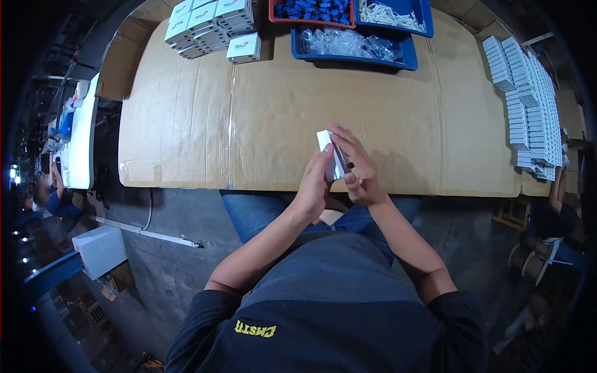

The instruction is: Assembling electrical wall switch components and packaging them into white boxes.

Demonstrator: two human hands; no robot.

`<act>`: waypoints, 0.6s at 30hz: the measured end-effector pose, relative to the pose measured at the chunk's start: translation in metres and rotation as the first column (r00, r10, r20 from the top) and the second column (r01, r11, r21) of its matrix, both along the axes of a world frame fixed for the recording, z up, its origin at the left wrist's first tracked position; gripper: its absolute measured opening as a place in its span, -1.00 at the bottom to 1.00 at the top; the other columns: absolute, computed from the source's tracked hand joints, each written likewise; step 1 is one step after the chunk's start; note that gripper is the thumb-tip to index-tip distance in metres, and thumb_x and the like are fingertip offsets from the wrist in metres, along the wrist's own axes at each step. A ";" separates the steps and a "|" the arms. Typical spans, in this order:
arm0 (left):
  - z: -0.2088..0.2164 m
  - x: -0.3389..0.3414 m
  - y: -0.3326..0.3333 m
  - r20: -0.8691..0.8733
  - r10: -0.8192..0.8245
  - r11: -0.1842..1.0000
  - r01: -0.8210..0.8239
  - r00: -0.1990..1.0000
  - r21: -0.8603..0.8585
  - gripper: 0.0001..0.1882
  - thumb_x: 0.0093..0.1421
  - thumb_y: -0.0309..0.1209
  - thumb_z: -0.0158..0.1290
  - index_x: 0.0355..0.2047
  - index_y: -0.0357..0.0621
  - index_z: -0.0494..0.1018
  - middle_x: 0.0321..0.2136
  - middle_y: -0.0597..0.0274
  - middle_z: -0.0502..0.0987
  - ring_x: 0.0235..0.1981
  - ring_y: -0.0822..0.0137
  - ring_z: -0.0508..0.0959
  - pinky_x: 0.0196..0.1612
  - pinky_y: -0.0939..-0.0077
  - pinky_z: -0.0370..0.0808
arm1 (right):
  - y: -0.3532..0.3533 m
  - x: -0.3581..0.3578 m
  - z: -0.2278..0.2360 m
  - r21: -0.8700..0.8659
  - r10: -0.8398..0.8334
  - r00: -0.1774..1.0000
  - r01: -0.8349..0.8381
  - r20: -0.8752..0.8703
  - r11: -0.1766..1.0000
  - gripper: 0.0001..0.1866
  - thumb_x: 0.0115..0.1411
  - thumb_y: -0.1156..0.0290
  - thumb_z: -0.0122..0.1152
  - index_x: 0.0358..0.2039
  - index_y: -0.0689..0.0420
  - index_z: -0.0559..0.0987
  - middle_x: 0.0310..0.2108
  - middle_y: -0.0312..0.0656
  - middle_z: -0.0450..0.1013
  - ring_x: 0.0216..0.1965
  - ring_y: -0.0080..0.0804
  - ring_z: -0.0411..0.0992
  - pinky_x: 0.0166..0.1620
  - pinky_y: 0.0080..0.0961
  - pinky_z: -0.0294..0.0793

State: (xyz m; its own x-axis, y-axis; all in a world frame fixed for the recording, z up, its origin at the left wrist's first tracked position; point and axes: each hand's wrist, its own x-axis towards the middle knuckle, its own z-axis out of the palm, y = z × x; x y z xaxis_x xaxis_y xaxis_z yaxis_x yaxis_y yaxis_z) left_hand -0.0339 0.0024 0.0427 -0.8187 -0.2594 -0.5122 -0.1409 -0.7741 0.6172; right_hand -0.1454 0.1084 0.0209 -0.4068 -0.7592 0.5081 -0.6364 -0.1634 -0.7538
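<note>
Above the front edge of the table, a small white box (326, 139) is held tilted between my two hands. My left hand (313, 186) grips it from the left, with the thumb lying along its face. On the other side, my right hand (362, 166) has its fingertips at the box's far end and its thumb near the lower end. Part of the box is hidden behind the fingers, and its underside does not show.
Cardboard covers the table (280, 118). Stacked white boxes (208, 25) stand far left, with a single white box (244, 48) beside them. A red tray (311, 23) holds blue pieces; blue trays (354, 62) hold clear bags and white parts. White stacks (525, 105) line the right.
</note>
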 end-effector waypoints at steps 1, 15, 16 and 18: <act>-0.002 0.000 -0.001 -0.020 -0.011 0.998 0.010 1.000 -0.066 -0.38 0.50 0.03 -0.10 0.38 -0.10 0.23 0.08 0.22 0.49 0.07 0.35 0.53 0.10 0.39 0.48 | 0.000 0.003 0.003 -0.025 -0.059 0.994 0.061 0.090 0.998 -0.21 0.40 -0.14 0.10 0.30 0.35 0.39 0.31 0.15 0.35 0.32 0.08 0.36 0.29 -0.13 0.41; -0.004 0.007 -0.010 -0.174 -0.053 0.838 -0.051 0.983 -0.544 -0.23 0.54 -0.15 -0.10 0.56 -0.20 -0.17 0.18 0.17 0.35 0.00 0.42 0.39 0.07 0.52 0.38 | 0.003 0.008 0.027 0.137 -0.045 0.998 0.040 0.032 0.990 -0.47 0.44 0.28 0.16 0.23 0.46 0.45 0.28 0.18 0.39 0.22 0.05 0.46 0.23 -0.24 0.49; -0.005 0.007 -0.010 -0.196 -0.062 0.812 -0.065 0.979 -0.580 -0.24 0.55 -0.16 -0.12 0.55 -0.22 -0.18 0.27 0.10 0.30 0.08 0.36 0.41 0.13 0.48 0.39 | 0.003 0.008 0.027 0.137 -0.043 0.999 0.039 0.031 0.990 -0.47 0.44 0.28 0.16 0.23 0.46 0.45 0.28 0.18 0.39 0.22 0.05 0.46 0.23 -0.24 0.49; -0.013 0.008 -0.011 -0.215 -0.074 0.796 -0.072 0.974 -0.601 -0.25 0.55 -0.17 -0.14 0.55 -0.24 -0.18 0.36 0.03 0.19 0.21 0.29 0.35 0.22 0.42 0.35 | 0.003 0.010 0.029 0.132 -0.044 0.999 0.042 0.017 0.990 -0.50 0.46 0.34 0.09 0.23 0.50 0.45 0.28 0.22 0.37 0.22 0.07 0.46 0.23 -0.22 0.49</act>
State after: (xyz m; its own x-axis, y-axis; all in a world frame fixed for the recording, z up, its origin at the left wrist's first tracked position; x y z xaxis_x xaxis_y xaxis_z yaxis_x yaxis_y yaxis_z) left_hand -0.0263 -0.0082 0.0294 -0.8892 -0.4533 -0.0623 0.0516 -0.2347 0.9707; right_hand -0.1350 0.1115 0.0494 -0.4498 -0.8003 0.3965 -0.6251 -0.0349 -0.7797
